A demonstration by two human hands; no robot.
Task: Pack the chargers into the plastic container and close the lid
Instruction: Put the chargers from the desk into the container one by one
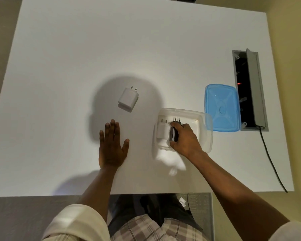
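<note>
A clear plastic container (205,129) stands open on the white table, right of centre. Inside it a white charger (162,130) lies at the left end, prongs pointing away from me. My right hand (185,139) reaches into the container and is shut on a black charger (174,134) right beside the white one. Another white charger (128,99) lies loose on the table to the upper left of the container. My left hand (112,146) rests flat on the table below that charger, fingers spread, holding nothing. The blue lid (222,107) lies just right of the container.
A grey cable box (254,89) is sunk into the table at the right, flap up, touching the lid's far side. A black cable (271,160) runs from it to the table's near right edge. The table's front edge is close to my body.
</note>
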